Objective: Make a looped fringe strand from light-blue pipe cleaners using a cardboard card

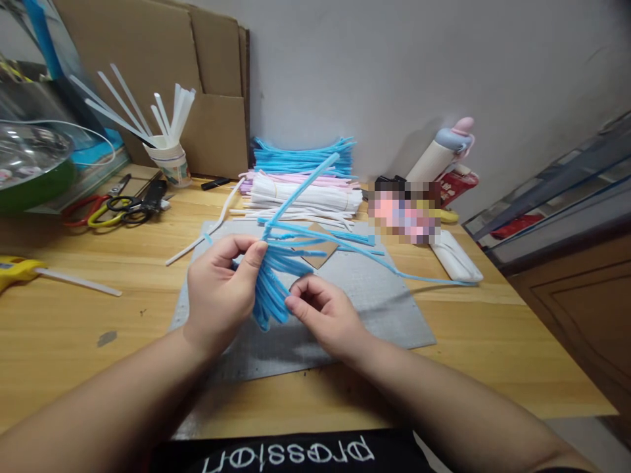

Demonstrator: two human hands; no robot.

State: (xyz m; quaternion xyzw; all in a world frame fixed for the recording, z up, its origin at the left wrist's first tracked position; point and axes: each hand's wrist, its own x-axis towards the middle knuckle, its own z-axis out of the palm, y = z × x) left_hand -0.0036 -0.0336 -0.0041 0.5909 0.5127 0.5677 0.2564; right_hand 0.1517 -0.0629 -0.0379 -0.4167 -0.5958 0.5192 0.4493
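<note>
A bunch of blue pipe cleaners (273, 282), bent into loops that fan out downward, hangs over the grey mat (384, 315). My left hand (224, 282) pinches it at the top between thumb and forefinger. One long blue stem slants up from that pinch, and others stretch to the right. At the lower right of the fan, my right hand (328, 312) has thumb and forefinger closed on the tip of a blue loop. Behind the hands, a brown cardboard piece (320, 246) lies on the mat, partly covered by blue stems.
Bundles of blue pipe cleaners (300, 159) and white pipe cleaners (305, 196) lie by the wall. Left are a cup (170, 164) of white sticks, scissors (106, 210) and a yellow glue gun (17, 270). Right stand a bottle (438, 154) and a white packet (456, 256).
</note>
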